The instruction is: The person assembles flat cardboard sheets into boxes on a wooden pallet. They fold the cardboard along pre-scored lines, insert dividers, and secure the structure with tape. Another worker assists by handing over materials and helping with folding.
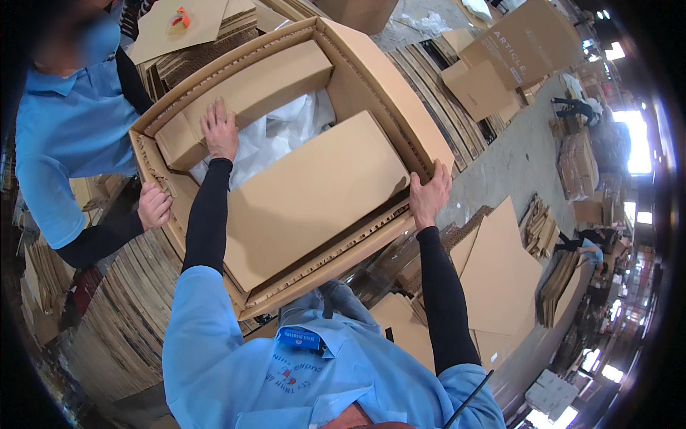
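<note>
A large open cardboard box with thick, doubled walls sits in front of me. Inside it, a long closed carton lies along the far side and a wider carton fills the near side. White wrapping sheet shows in the gap between them. My left hand rests on the long carton with its fingers stretched out. At the large box's right corner, my right hand has its fingers hooked over the rim.
A co-worker in a blue shirt stands at the left, one hand on the box's left wall. Stacked cardboard sheets lie lower left, with more flat cardboard at the right. An orange tape dispenser lies on sheets behind.
</note>
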Tool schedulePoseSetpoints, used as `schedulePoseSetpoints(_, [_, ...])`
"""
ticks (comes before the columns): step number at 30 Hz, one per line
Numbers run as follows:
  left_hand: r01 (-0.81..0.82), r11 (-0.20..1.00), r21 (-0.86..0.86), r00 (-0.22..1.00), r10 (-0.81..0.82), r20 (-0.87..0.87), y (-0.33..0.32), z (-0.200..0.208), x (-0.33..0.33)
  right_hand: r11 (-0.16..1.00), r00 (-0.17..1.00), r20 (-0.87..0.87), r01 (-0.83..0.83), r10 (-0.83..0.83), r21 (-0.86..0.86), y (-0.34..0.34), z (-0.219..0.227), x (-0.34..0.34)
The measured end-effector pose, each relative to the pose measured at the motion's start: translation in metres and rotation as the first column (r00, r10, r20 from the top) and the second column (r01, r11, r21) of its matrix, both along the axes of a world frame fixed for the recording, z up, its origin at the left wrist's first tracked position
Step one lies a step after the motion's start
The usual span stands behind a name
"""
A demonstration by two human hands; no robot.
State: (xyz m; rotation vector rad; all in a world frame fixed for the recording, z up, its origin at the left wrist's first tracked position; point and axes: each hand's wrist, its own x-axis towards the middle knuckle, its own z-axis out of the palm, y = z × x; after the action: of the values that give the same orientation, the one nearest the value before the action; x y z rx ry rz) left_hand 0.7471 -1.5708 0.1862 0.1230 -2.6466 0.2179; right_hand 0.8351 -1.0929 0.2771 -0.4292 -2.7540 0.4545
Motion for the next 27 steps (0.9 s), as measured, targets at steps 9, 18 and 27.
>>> schedulePoseSetpoints(9, [-0.010, 0.999, 0.045, 0.994, 0.005, 0.109, 0.017, 0.021, 0.013, 1.000, 0.999, -0.026, 0.029, -0.029, -0.011, 0.002, 0.003, -0.006])
schedulePoseSetpoints(18, [0.313, 0.828, 0.465, 0.945, -0.319, -0.067, 0.075, 0.060, 0.052, 0.997, 0.997, -0.043, 0.066, -0.068, -0.040, 0.001, 0.003, -0.003])
schedulePoseSetpoints(27, [0.007, 0.856, 0.517, 0.762, -0.339, 0.551, 0.126, 0.084, 0.094, 0.993, 0.997, 0.015, 0.080, -0.079, -0.087, 0.000, 0.010, -0.003])
